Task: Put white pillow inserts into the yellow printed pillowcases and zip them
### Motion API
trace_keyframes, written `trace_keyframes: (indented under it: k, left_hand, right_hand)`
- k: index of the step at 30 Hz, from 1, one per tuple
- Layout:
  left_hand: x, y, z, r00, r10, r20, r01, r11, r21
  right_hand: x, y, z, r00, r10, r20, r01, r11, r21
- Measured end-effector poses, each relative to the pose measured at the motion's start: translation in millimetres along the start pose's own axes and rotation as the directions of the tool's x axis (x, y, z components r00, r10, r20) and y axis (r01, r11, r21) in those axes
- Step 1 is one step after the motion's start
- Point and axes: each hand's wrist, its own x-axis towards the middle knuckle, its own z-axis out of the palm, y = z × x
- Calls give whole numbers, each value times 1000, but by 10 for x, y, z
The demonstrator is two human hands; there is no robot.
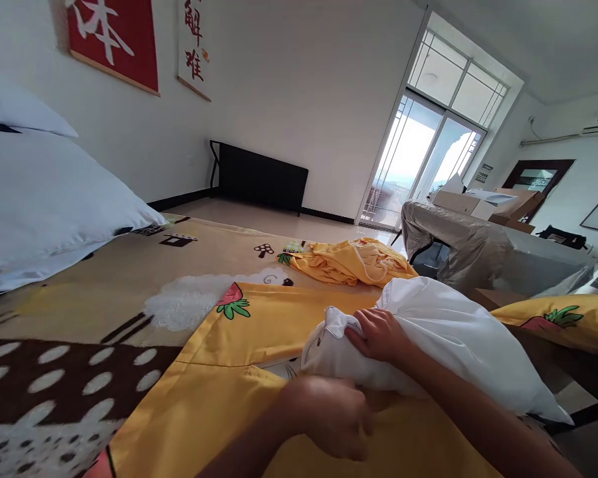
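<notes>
My right hand (379, 335) is closed around the corner of a white pillow (458, 325), bunching its cloth between thumb and fingers. The pillow lies on its side, reaching to the right behind my forearm. Below it a yellow pillowcase (219, 398) with strawberry prints is spread flat, its opening showing under the pillow's end. Curled into a fist and slightly blurred, my left hand (329, 415) is at the pillowcase, just in front of the pillow corner. It looks closed on the yellow cloth, though its fingertips are partly hidden.
A patterned blanket (179, 259) covers the bed. White pillows (44, 192) are stacked at the left. Crumpled yellow cloth (359, 260) lies at the far edge, and another yellow pillow (568, 322) sits at right. Beyond stand a plastic-wrapped sofa (473, 242) and a black folded panel (262, 176).
</notes>
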Motion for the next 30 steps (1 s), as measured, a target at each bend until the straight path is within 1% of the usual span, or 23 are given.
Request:
trace_keyframes:
  k: [1,2,3,4,5,6,7,8,9,10,11,13,15,18,21,23,25,27,30]
  left_hand:
    - [-178,21,-138,1000,13,10,-13,1000,-16]
    - [-343,11,-274,1000,26,-17,-27,995,-94]
    - [-479,-38,-397,998,13,-66,-25,983,-181]
    - [-572,-126,-498,989,-25,-143,-12,968,-251]
    - [-611,-253,-569,968,-88,-234,16,956,-293]
    - [-593,-409,-606,929,-154,-336,48,952,-302]
    - [-524,-584,-605,877,-203,-436,79,955,-286]
    - [-412,-765,-570,827,-224,-515,99,961,-259]
    - [-272,-937,-506,812,-210,-544,115,972,-203]
    - [-118,-1089,-422,819,-195,-539,121,978,-170]
    - [34,-1213,-326,836,-184,-517,126,981,-146]
    - [290,-1371,-131,871,-184,-455,156,983,-99]
    - [449,-1431,29,893,-205,-400,204,978,-47]
    - [540,-1451,165,921,-229,-315,256,965,47]
    - [591,-1481,207,943,-252,-216,286,948,141]
    - [648,-1510,200,948,-267,-173,300,932,205]
    - [726,-1526,169,948,-273,-166,310,909,278]
    - [808,-1512,117,948,-261,-184,312,880,358]
    - [888,-1436,11,957,-200,-212,281,831,480]
  right_hand:
    - [1,-3,-6,1000,27,11,-27,1000,0]
    - [-3,-8,-19,999,42,20,-42,999,3]
    - [-14,-20,-35,999,43,26,-44,999,5]
    - [-32,-42,-52,999,29,27,-30,1000,6]
    - [-56,-76,-69,1000,6,22,-6,1000,4]
    - [-84,-121,-85,1000,-22,11,22,1000,-3]
    - [-115,-177,-100,999,-54,-1,54,998,-16]
    - [-148,-241,-115,996,-87,-14,86,996,-33]
    - [-181,-308,-130,993,-117,-27,115,992,-54]
    - [-213,-377,-146,989,-142,-34,140,987,-74]
    - [-245,-443,-162,986,-164,-38,160,983,-92]
    - [-306,-562,-190,981,-192,-39,186,975,-120]
    - [-362,-655,-207,979,-200,-27,195,971,-135]
    - [-428,-753,-203,982,-190,-11,186,970,-154]
    - [-450,-809,-179,985,-173,-26,166,972,-168]
    - [-439,-830,-165,986,-161,-37,153,974,-167]
    - [-425,-843,-152,988,-148,-42,140,977,-163]
    - [-424,-855,-136,990,-137,-41,129,978,-161]
    - [-442,-867,-107,990,-135,-32,128,977,-169]
